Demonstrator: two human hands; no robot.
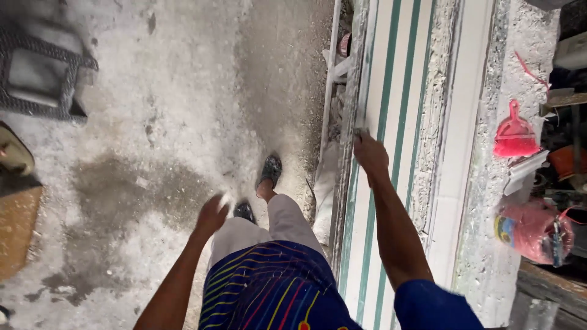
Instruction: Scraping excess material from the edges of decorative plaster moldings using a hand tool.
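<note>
Viewpoint: head camera, looking straight down past a blue patterned shirt (278, 287) and pale trousers to sandalled feet (269, 169).
Right hand: the right hand (369, 153) rests, fingers together, on a long white panel with green stripes (386, 91); whether it grips anything cannot be told.
Left hand: the left hand (212, 214) hangs blurred over the concrete floor (177, 104), clear of everything; whether its fingers are apart or together cannot be told.
Panel: runs lengthwise up the view, lying on a rough plaster-crusted ledge (431, 122), just right of the feet.
Obstacles, right: a red dustpan (513, 133) and a pink plastic bag (535, 229), its contents hidden, lie on the dusty strip beyond the white frame (461, 122).
Obstacles, left: a dark woven mat (40, 73) and a brown board (17, 229) at the floor's edge.
Gap: crumpled white scraps (327, 183) fill the narrow slot between floor and panel.
Open room: the dust-covered floor lies wide between the feet and the mat.
</note>
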